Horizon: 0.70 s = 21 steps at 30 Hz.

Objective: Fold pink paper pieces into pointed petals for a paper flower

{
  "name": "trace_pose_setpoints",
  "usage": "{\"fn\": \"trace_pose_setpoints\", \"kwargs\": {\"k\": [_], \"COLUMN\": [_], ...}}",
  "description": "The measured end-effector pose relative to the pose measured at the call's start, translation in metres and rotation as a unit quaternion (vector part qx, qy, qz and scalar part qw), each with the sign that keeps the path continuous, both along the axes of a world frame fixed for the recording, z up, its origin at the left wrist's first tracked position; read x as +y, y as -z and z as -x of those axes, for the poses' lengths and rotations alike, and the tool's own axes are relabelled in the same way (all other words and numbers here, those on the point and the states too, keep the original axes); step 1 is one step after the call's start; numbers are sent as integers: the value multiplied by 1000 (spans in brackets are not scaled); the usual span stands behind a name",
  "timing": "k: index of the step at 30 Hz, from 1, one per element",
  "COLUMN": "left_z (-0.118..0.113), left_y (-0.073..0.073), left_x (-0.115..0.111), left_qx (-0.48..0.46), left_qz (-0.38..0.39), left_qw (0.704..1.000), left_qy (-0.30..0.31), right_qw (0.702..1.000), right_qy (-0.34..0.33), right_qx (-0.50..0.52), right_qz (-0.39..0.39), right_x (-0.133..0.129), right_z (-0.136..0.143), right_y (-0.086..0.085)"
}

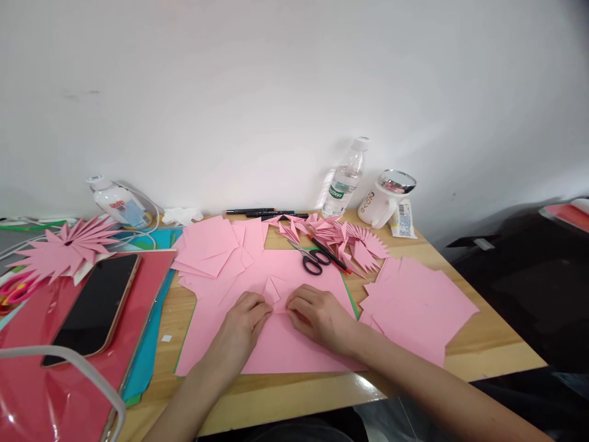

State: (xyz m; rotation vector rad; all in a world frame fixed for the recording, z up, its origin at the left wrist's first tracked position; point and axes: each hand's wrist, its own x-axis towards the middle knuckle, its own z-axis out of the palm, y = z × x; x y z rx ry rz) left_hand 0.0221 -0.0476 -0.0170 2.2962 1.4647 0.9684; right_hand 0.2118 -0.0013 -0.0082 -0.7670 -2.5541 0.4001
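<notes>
Between my hands is a small piece of pink paper (274, 288), partly folded to a point at its far end. My left hand (247, 317) pinches its near left corner, and my right hand (317, 314) pinches the near right corner. The fingertips cover both corners. Beneath lies a large pink sheet (285, 353) with a green edge showing at its sides. Black-handled scissors (313, 261) rest on the sheet's far right part, beside a black and red pen (332, 255).
Pink paper squares are piled at left (207, 245) and right (418, 310). Folded pink pieces (350, 239) cluster behind the scissors. A water bottle (346, 178) and white mug (384, 199) stand by the wall. A phone (96, 304) lies on red sheets (150, 288); a white cable (69, 355) crosses the near left.
</notes>
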Motion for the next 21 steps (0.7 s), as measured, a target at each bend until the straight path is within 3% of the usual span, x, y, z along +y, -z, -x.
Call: {"fn": "trace_pose_setpoints", "kwargs": {"k": [5, 11, 16, 21], "left_z": [1, 0, 0, 6], "left_y": [-3, -1, 2, 1], "left_x": [4, -4, -6, -12], "left_qx": [-34, -87, -144, -158], "left_qz": [43, 98, 148, 133], "left_qw": [998, 984, 964, 966], "left_qy": [-40, -124, -169, -153], "right_qw": [995, 988, 989, 991], "right_qy": [-42, -9, -16, -28], "right_qx": [-6, -6, -7, 22], "right_qz": [91, 154, 146, 128], "right_x": [16, 28, 30, 31], "right_z": [1, 5, 9, 10], "right_y": [-11, -9, -2, 8]}}
